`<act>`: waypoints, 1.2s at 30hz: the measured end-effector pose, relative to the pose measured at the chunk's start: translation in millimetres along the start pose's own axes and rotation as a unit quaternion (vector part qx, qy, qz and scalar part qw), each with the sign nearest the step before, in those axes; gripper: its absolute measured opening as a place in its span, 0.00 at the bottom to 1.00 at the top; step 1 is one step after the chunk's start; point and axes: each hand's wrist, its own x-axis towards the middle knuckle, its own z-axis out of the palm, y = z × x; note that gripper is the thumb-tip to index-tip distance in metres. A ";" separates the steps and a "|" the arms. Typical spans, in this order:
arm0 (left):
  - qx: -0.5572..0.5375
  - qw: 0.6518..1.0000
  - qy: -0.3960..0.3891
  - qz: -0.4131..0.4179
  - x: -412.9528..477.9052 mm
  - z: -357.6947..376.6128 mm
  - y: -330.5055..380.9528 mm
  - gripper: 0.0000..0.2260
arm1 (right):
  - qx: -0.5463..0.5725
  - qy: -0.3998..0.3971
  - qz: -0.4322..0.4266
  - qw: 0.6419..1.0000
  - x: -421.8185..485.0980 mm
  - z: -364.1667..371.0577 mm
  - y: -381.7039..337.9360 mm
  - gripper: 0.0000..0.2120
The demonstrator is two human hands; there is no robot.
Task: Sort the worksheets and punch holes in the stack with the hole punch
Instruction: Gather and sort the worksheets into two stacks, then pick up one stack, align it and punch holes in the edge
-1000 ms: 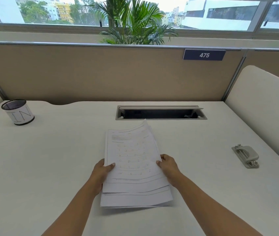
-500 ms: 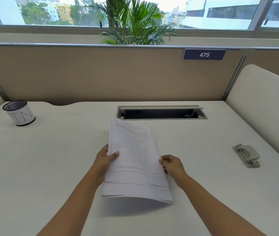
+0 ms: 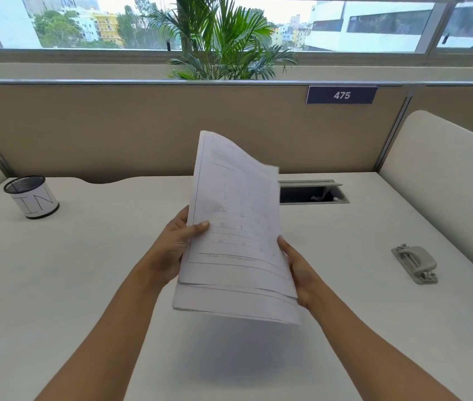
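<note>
Head cam: L+R hands (image 3: 171, 250) (image 3: 300, 272) grip worksheets (image 3: 238, 198); sign (image 3: 341, 95) "475", cup (image 3: 34, 199) "IN".

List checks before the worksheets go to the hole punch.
1. Left hand grips worksheets: ok.
2. Right hand holds their right edge: ok.
3. Sheet edges squared: not ok, bottom edges staggered.
4. Worksheets off the desk: ok, shadow beneath.
5. Hole punch unobstructed, right of the hands: ok.
6. Punch slot open: cannot tell.
</note>
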 end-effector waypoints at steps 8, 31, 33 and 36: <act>0.035 0.993 0.037 -0.111 4.1 -15.5 -15.0 0.08 | -0.147 0.079 -0.079 0.983 -0.2 -6.6 -4.3 0.21; 0.063 0.987 0.122 0.082 7.9 -7.2 -22.1 0.09 | -0.219 0.123 -0.309 0.917 -10.7 25.8 -17.3 0.05; 0.071 0.988 0.118 0.071 7.6 -7.7 -25.9 0.10 | -0.222 0.123 -0.302 0.919 -10.7 22.1 -15.5 0.08; 0.091 0.988 0.111 0.063 7.8 -5.0 -29.1 0.08 | -0.213 0.123 -0.297 0.923 -11.2 19.2 -14.8 0.08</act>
